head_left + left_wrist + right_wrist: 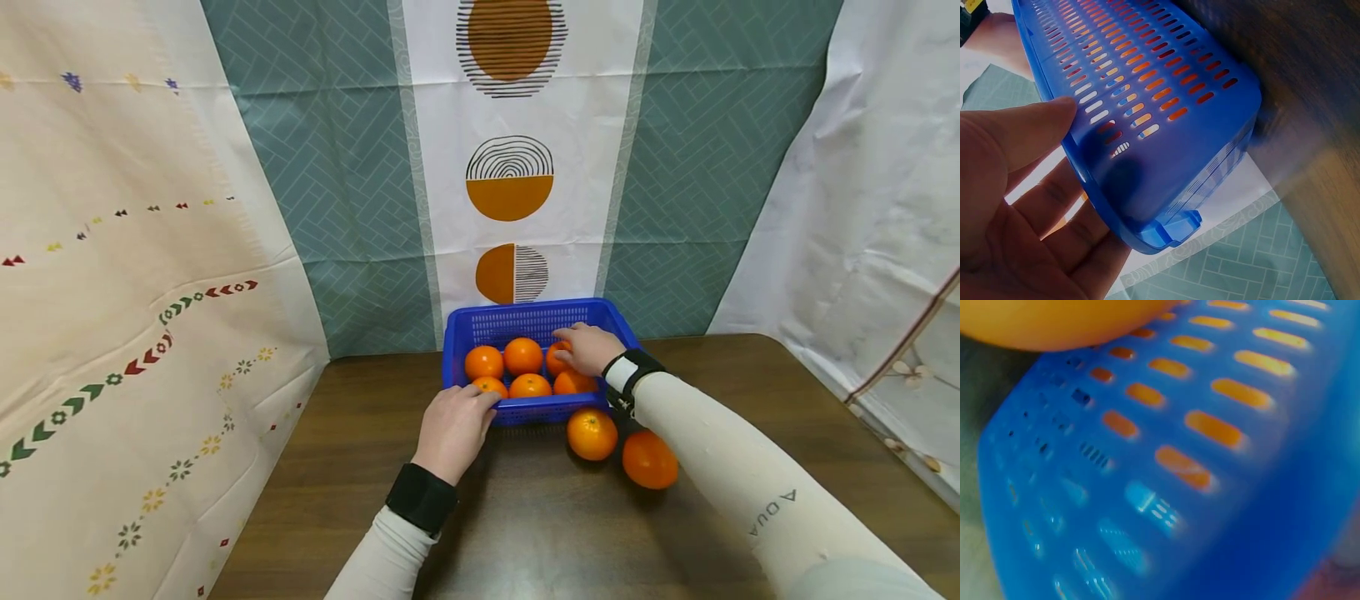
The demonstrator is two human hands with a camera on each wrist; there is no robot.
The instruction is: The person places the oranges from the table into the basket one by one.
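A blue plastic basket [525,410] with slotted walls stands at the back of the table, several oranges [522,356] inside it in two rows. At its near left corner, my left hand [455,427] pinches the rim; the left wrist view shows the thumb [1035,128] outside the wall and the fingers on the inner side. My right hand [591,348] reaches over the right part of the basket and grips an orange [557,358] in the back row, partly covering it. In the right wrist view the basket wall [1222,506] fills most of the picture.
Two more oranges lie on the table outside the basket: one [592,433] close before its front wall, another [649,460] beside my right forearm. The brown wooden table [555,533] meets a patterned cloth [360,275] behind the basket. More cloth hangs at both sides.
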